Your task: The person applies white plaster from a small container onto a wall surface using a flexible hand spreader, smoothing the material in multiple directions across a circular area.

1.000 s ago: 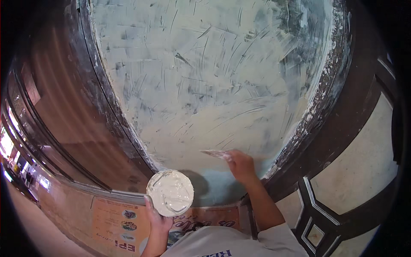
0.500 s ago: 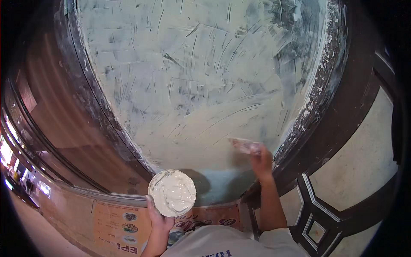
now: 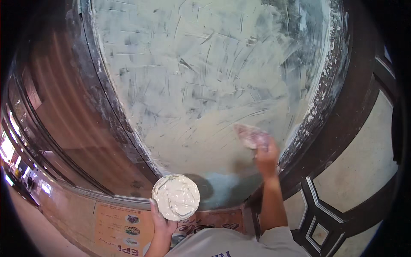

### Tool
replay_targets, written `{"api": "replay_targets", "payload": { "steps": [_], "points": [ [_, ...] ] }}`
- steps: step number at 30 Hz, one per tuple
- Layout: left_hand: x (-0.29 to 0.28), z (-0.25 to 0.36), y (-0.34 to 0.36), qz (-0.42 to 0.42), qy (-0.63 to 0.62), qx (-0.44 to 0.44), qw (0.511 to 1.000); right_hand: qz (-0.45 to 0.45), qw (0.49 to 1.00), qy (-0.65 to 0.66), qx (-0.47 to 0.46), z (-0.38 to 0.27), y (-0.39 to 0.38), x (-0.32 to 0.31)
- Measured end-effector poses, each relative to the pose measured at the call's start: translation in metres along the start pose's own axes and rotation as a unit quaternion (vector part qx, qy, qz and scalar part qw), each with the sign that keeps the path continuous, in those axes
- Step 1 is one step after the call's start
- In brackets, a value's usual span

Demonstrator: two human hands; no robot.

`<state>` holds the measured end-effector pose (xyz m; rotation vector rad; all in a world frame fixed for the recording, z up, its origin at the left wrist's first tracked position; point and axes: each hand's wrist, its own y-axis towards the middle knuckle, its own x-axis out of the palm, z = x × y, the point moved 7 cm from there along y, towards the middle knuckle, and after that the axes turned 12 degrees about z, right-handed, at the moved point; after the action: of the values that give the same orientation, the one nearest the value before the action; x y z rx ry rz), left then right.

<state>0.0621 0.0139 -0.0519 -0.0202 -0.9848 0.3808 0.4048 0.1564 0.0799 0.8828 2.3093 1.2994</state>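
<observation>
Diagonally, the scraper (image 3: 248, 135) points up-left from the right hand (image 3: 267, 157).

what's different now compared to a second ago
The right hand has moved up and to the right along the panel, carrying the flat scraper, whose broad face now shows more. Nothing was taken hold of or let go. The left hand still holds the tub of white paste low at the panel's left.
</observation>
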Motion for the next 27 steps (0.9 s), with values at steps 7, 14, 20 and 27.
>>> {"api": "replay_targets", "payload": {
  "steps": [7,14,20,27],
  "points": [
    [-0.030,0.007,0.004,0.029,-0.021,-0.003,0.999,-0.189,0.981,0.028,-0.013,-0.036,-0.015,0.040],
    [-0.034,0.017,0.003,0.013,-0.025,-0.007,1.000,0.101,0.986,0.071,0.111,-0.013,0.005,0.032],
    [-0.044,0.027,0.001,0.047,-0.030,0.009,0.998,-0.052,0.993,0.096,-0.039,-0.070,-0.006,0.058],
    [-0.040,0.042,-0.004,0.031,0.003,0.010,0.999,0.273,0.822,0.206,0.456,0.015,-0.009,0.008]
  ]
}}
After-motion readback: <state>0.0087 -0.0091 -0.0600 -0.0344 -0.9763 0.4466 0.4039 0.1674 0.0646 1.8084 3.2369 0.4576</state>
